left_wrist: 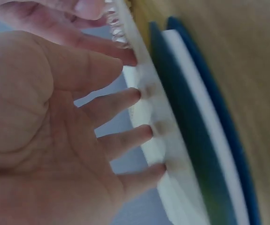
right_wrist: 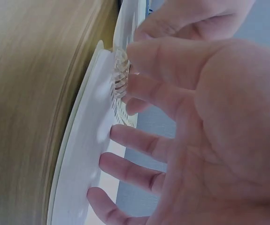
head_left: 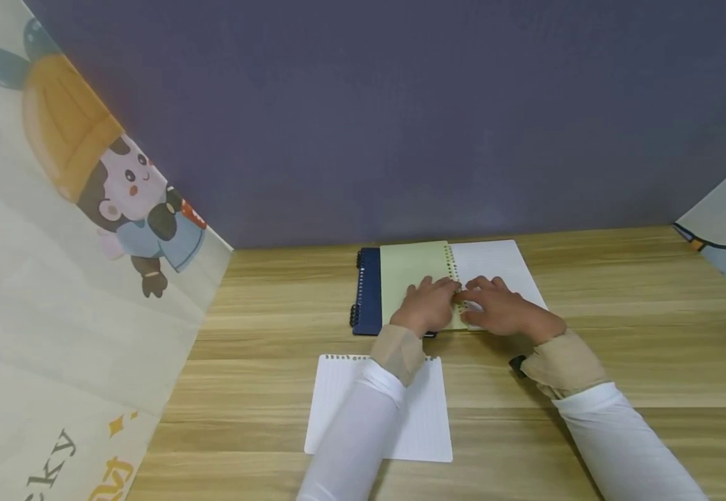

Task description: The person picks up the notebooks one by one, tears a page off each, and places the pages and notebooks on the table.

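A loose-leaf notebook lies spread flat, its pale green cover (head_left: 409,261) at left and its white lined pages (head_left: 488,261) at right. Clear plastic binder rings (right_wrist: 120,75) run along the middle. My left hand (head_left: 425,306) rests its spread, fairly straight fingertips on the green cover, the index finger close by the rings. With thumb and index finger, my right hand (head_left: 501,309) pinches at the rings, while its other fingertips touch the white page. Partly beneath the green cover is a dark blue notebook (head_left: 370,292) with black rings.
A loose white lined sheet (head_left: 338,403) with punched holes lies in front, partly under the left forearm. The wooden table (head_left: 250,390) meets a dark blue-grey panel (head_left: 363,125) at the back and a cartoon-printed wall (head_left: 87,313) at the left.
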Demonstrator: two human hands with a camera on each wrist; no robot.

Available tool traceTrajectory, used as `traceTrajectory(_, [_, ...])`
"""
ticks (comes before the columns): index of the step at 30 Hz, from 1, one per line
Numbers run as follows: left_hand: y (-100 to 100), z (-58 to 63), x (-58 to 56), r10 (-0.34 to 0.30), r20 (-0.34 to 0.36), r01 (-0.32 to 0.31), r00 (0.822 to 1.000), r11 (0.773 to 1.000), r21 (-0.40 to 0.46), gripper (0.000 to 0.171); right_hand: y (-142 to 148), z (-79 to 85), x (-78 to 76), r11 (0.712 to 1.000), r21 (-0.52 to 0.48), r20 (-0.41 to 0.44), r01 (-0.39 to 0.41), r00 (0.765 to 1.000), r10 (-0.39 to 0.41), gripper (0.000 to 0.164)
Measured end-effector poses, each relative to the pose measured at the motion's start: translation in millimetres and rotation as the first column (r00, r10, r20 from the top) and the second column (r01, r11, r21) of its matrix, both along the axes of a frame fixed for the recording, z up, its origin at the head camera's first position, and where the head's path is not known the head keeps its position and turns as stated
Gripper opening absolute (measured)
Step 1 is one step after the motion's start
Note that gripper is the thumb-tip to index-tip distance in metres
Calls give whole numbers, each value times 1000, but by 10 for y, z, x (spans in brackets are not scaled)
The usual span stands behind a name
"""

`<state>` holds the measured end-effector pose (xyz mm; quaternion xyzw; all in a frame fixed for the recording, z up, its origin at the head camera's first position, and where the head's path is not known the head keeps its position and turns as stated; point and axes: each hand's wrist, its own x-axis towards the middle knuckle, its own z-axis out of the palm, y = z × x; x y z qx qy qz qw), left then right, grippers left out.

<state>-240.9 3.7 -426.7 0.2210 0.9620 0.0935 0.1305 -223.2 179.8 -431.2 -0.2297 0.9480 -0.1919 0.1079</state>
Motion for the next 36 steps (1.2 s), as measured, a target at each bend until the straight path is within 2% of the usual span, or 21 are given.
traceTrajectory(3, [-10, -7, 11, 33, 20, -33, 999, 999, 4, 55, -11, 13, -4, 1000, 2, 9, -6, 1000, 6, 45])
traceTrajectory(7, [-34, 7, 15, 38, -1, -38, 999, 999, -18, 53, -11, 35, -10, 999, -7, 7, -35, 999, 36, 45])
traceTrajectory(14, [-44, 0, -7, 37, 0, -37, 999, 999, -31, 43, 84, 68, -57, 988, -123, 4, -99, 995, 100, 41])
traceTrajectory(17, [-40, -17, -17, 34, 3, -34, 999, 999, -26, 44, 149, 104, -73, 986, -152, 5, -71, 997, 73, 41])
traceTrajectory(23, [-56, -22, -28, 32, 8, -31, 999, 999, -35, 46, 243, 202, -150, 989, -149, -59, -18, 998, 9, 41])
traceTrajectory(26, [-64, -18, -24, 33, 20, -32, 999, 999, -31, 46, 260, 245, -236, 992, -124, -50, -7, 999, 1, 44])
traceTrajectory(32, [-54, -41, 7, 25, 39, -24, 999, 999, -43, 48, 299, 227, -566, 999, 14, 91, 34, 995, -35, 69])
traceTrajectory(36, [-39, -31, 15, 6, 29, -5, 1000, 999, -43, 50, 366, 190, -809, 995, 77, 77, 68, 994, -74, 86])
